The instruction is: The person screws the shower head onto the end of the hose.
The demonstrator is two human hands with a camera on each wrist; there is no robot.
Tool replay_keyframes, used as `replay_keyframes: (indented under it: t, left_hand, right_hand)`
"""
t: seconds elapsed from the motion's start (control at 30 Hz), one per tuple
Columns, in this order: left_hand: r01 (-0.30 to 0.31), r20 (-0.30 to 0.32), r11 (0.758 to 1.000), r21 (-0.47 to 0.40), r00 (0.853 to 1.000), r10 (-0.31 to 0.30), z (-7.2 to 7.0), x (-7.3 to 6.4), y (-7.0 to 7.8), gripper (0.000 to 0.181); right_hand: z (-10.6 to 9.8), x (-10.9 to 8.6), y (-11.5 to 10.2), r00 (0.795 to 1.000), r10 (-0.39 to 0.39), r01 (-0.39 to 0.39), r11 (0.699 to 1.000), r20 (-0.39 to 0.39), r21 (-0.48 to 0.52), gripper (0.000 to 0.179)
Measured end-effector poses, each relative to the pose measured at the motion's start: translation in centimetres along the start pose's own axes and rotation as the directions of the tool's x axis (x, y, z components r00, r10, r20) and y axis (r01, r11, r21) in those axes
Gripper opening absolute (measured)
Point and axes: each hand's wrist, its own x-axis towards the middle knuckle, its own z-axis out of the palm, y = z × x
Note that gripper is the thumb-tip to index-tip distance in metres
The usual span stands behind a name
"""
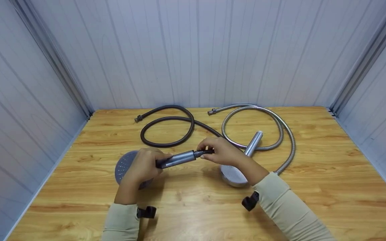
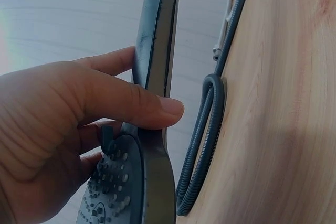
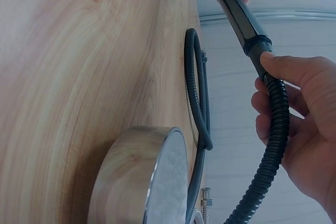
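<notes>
My left hand grips a dark grey shower head at the neck, its thumb across the handle in the left wrist view. The sprayer face, full of small nozzles, is turned down and left, partly behind that hand. With thumb and fingers my right hand pinches the end fitting of a black ribbed hose. That fitting sits in line with the handle's end, right up against it. Both are held above the wooden table.
A chrome shower head lies under my right forearm, its handle pointing away. Behind it a silver metal hose lies looped, running back toward my right sleeve. The black hose's coil spreads over the back left of the table. White panel walls enclose it.
</notes>
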Motion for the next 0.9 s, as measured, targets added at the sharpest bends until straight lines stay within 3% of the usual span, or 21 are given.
replay_keyframes:
  t: [0.3,0.9]
  left_hand:
    - [-0.025,-0.019,1.000,0.006,0.999,0.025,0.06,0.02,0.03,0.050]
    - [-0.016,-0.006,1.000,-0.001,1.000,0.016,0.06,0.00,-0.04,0.048]
  right_hand:
    - [0.03,-0.09,-0.08,1.000,0.025,-0.025,1.000,0.009,0.008,0.014]
    - [0.02,-0.04,-0.15,0.999,0.052,-0.052,0.999,0.015,0.002,0.020]
